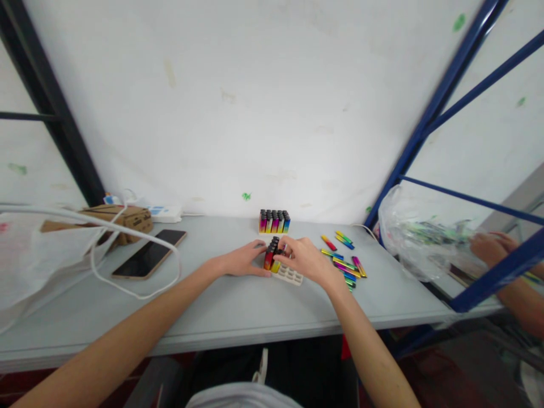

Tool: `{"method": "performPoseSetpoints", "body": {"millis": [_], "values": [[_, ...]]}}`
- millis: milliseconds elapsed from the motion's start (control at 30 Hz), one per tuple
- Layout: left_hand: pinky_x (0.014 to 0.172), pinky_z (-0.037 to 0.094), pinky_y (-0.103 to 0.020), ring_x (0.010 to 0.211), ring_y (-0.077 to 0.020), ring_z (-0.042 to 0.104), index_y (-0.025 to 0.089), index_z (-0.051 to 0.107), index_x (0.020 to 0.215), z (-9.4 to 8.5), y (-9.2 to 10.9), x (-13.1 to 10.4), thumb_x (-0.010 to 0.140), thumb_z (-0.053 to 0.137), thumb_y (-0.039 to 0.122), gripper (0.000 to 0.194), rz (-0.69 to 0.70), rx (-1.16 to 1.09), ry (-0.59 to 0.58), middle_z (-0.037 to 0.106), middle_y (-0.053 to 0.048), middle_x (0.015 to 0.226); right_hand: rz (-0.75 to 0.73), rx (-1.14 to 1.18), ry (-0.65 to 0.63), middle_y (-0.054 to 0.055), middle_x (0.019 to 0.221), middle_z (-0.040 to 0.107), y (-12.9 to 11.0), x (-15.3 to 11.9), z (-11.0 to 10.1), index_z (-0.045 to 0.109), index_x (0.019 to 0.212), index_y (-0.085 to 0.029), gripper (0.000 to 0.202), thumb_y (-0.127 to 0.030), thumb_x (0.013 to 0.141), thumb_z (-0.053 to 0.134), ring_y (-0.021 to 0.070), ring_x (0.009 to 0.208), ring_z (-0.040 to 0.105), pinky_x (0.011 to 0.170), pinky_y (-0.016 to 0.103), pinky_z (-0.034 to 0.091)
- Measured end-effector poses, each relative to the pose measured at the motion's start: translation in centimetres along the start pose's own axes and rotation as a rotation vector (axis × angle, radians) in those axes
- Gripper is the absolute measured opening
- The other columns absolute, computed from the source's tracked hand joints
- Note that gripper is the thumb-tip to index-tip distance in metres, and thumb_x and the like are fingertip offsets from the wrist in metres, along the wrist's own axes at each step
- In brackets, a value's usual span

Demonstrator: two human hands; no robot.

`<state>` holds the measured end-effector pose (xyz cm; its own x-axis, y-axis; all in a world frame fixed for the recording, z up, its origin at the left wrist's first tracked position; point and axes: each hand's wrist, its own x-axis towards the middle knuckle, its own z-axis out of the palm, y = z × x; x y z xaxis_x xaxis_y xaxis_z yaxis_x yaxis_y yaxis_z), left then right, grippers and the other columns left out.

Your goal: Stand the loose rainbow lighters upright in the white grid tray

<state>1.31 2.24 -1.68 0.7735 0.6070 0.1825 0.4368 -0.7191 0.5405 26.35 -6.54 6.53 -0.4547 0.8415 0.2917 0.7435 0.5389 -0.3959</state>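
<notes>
A pale tray with rows of small holes sits on the desk, and several colourful lighters with black tops stand upright in its left part. My left hand wraps round the tray's left end, thumb at the front corner and fingers behind. Over the middle of the tray, my right hand pinches a lighter, mostly covered by its fingers. The holes at the right front of the tray hold nothing. Behind it, against the wall, stands a second block of upright lighters.
Loose lighters lie to the right. At left are a phone, a white cable, a cardboard box and a white bag. A blue metal frame and plastic bag stand right; beyond, another person's hands.
</notes>
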Motion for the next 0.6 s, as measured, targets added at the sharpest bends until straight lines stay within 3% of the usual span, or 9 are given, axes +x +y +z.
{"method": "performPoseSetpoints", "body": {"millis": [233, 333, 433, 467, 533, 600], "values": [[0.129, 0.04, -0.047, 0.147, -0.0385, 0.055, 0.021, 0.061, 0.152, -0.1, 0.2, 0.0, 0.091, 0.08, 0.07, 0.08, -0.011, 0.013, -0.011, 0.055, -0.015, 0.158, -0.009, 0.085, 0.021, 0.001, 0.082, 0.077, 0.5, -0.2, 0.0, 0.071, 0.123, -0.026, 0.027, -0.038, 0.101, 0.079, 0.0218, 0.077, 0.071, 0.072, 0.03, 0.046], [0.128, 0.042, -0.046, 0.146, -0.0387, 0.057, 0.021, 0.059, 0.155, -0.1, 0.3, 0.1, 0.091, 0.079, 0.07, 0.083, -0.02, 0.03, -0.009, 0.056, -0.015, 0.158, -0.003, 0.121, 0.092, 0.0, 0.078, 0.076, 2.3, -0.3, -0.9, 0.073, 0.121, -0.026, 0.028, -0.049, 0.107, 0.068, 0.0211, 0.071, 0.069, 0.072, 0.03, 0.047], [0.128, 0.042, -0.047, 0.147, -0.0391, 0.057, 0.021, 0.058, 0.156, -0.2, 0.2, 0.1, 0.092, 0.078, 0.073, 0.085, -0.013, 0.058, -0.012, 0.055, -0.016, 0.161, 0.081, 0.062, 0.234, 0.001, 0.074, 0.075, 6.5, -0.6, -2.2, 0.075, 0.111, -0.023, 0.035, -0.054, 0.111, 0.056, 0.022, 0.07, 0.069, 0.079, 0.034, 0.051], [0.128, 0.042, -0.047, 0.147, -0.0394, 0.056, 0.021, 0.058, 0.156, -0.3, 0.2, 0.1, 0.092, 0.077, 0.074, 0.085, -0.014, 0.066, -0.014, 0.054, -0.016, 0.162, 0.127, 0.018, 0.301, 0.005, 0.081, 0.077, 8.4, -0.7, -2.6, 0.075, 0.108, -0.022, 0.037, -0.052, 0.111, 0.054, 0.0236, 0.076, 0.072, 0.083, 0.036, 0.053], [0.129, 0.041, -0.048, 0.149, -0.0405, 0.055, 0.02, 0.059, 0.155, -0.3, 0.1, 0.1, 0.092, 0.077, 0.075, 0.086, -0.024, 0.066, -0.018, 0.053, -0.017, 0.164, 0.246, -0.141, 0.418, 0.015, 0.113, 0.08, 12.6, -1.0, -3.2, 0.077, 0.11, -0.019, 0.033, -0.042, 0.11, 0.054, 0.0287, 0.106, 0.074, 0.101, 0.041, 0.053], [0.129, 0.041, -0.048, 0.15, -0.0421, 0.054, 0.018, 0.06, 0.153, -0.3, 0.1, 0.2, 0.09, 0.079, 0.075, 0.087, -0.039, 0.058, -0.019, 0.054, -0.018, 0.164, 0.407, -0.309, 0.408, 0.022, 0.138, 0.074, 16.6, -1.4, -3.5, 0.077, 0.123, -0.016, 0.032, -0.035, 0.107, 0.057, 0.0352, 0.139, 0.062, 0.115, 0.048, 0.046]]}}
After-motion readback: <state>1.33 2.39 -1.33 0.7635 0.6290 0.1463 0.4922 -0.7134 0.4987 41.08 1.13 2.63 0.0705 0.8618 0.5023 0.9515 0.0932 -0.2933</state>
